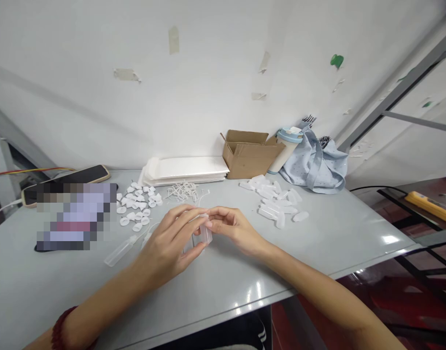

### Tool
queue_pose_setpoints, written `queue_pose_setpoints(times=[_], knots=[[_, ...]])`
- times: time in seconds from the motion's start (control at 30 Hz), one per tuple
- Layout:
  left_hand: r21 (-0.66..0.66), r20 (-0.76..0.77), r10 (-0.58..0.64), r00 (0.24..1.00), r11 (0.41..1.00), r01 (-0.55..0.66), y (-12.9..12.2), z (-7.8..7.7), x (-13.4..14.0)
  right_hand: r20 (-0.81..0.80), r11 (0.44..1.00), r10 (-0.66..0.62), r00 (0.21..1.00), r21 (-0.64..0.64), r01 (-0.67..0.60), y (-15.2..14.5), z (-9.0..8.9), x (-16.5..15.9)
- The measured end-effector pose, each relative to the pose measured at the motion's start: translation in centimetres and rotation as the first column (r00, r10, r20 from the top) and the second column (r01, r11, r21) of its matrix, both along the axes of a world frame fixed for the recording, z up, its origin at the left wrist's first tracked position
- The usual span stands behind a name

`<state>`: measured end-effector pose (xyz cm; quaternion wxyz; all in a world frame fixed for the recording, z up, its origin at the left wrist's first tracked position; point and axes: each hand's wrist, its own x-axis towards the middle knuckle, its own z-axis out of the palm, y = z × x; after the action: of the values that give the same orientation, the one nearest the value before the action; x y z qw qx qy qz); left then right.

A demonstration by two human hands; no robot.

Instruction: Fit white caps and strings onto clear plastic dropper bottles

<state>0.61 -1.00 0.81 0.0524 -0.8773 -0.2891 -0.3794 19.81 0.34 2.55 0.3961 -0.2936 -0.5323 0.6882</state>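
Observation:
A small translucent plastic tube (206, 235) stands roughly upright between my hands, over the middle of the table. My left hand (173, 240) closes round its lower part with thumb and fingers. At its top end, my right hand (233, 226) pinches with the thumb and fingertips; whether a smaller part is in that pinch cannot be made out. A thin white cord (204, 195) sticks up just behind the fingers. Left of my left hand lies another translucent tube (119, 252) with a cord at its end, partly hidden by the hand.
Small white caps (137, 203), white cords (183, 191) and translucent tubes (277, 200) lie in loose piles. Behind stand white flat packs (186, 170), an open cardboard box (250, 158), a lidded cup (286, 148) and a blue cloth bag (315, 165). Two phones lie left, one blurred (80, 216).

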Motion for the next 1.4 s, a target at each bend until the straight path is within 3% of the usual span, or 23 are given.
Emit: queue_pose_setpoints(times=[0.3, 0.63, 1.13, 1.4], knots=[[-0.035, 0.0, 0.011, 1.0, 0.999, -0.011, 0.1, -0.5, 0.0, 0.168, 1.0, -0.015, 0.986, -0.015, 0.018, 0.7, 0.1, 0.5], [-0.131, -0.096, -0.004, 0.995, 0.991, -0.009, 0.2, -1.5, 0.0, 0.456, 0.992, 0.034, 0.889, 0.092, -0.085, 2.3, -1.2, 1.8], [-0.289, -0.274, 0.007, 0.962, 0.953, -0.089, -0.1, -1.6, 0.8, 0.474, 0.998, 0.063, 0.879, -0.002, -0.07, 2.2, -2.0, 1.3], [-0.326, -0.269, -0.017, 0.963, 0.942, -0.075, 0.1, -1.4, 0.3, 0.481, 0.997, 0.08, 0.873, -0.032, -0.074, 2.3, -1.8, 1.6]])
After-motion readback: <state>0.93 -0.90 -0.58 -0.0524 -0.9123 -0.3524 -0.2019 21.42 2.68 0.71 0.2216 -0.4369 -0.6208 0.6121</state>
